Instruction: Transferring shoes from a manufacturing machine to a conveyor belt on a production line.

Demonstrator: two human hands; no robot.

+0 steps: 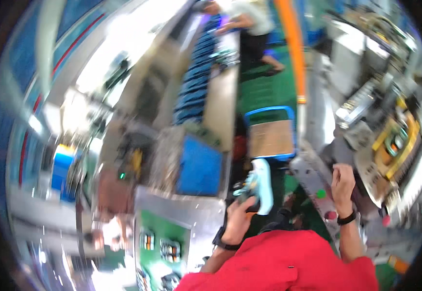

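My left hand, with a dark band at the wrist, is closed around a pale-blue shoe-shaped piece. Darker parts of that piece lie beside my fingers, too blurred to make out. It is tilted with its long side running away from me, over the gap between the workbench and the machine. My right hand is by the machine's grey panel, fingers curled together and nothing visible in them. A green button and a red button sit on that panel, just left of my right wrist.
A blue-framed cart with a brown top stands ahead. Left are a blue bin, a metal bench and a conveyor. The right machine holds a yellow fixture. Another person works far ahead; an orange post rises nearby.
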